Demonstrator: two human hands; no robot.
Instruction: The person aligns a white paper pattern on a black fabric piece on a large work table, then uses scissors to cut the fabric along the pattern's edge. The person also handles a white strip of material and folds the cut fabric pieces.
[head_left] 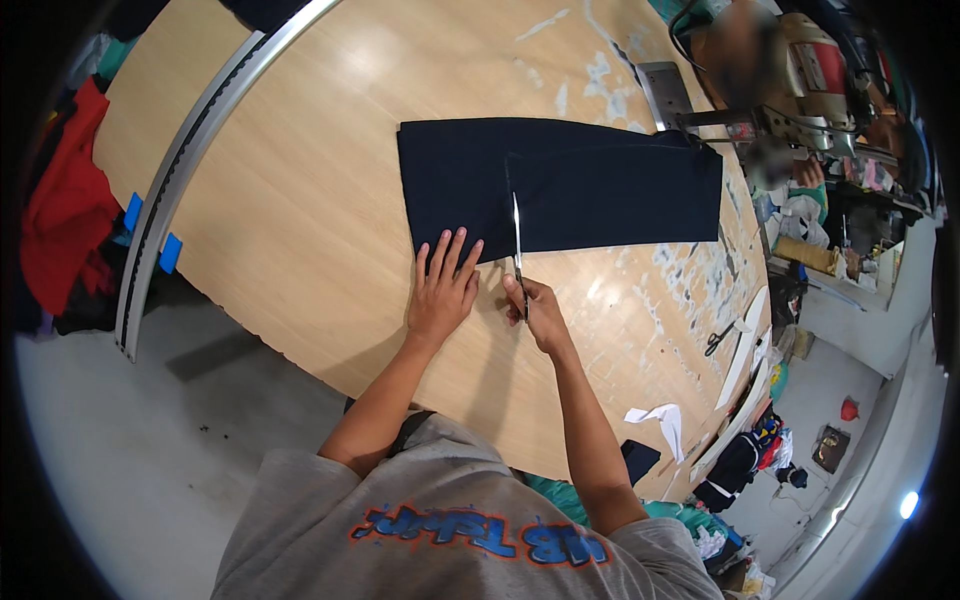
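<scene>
Dark navy fabric lies folded flat across the wooden table, with a faint chalk line on it. My right hand grips a pair of scissors at the cloth's near edge. The blades point away from me and overlap the fabric, just below the chalk line's corner. My left hand rests to the left of the scissors, fingers spread, fingertips on the cloth's near edge. Its palm lies over the bare table.
A long metal rail with blue tape curves along the table's left. A cutting machine stands at the far right. Other scissors, white scraps and a small dark fabric piece lie near the right edge. Red cloth hangs far left.
</scene>
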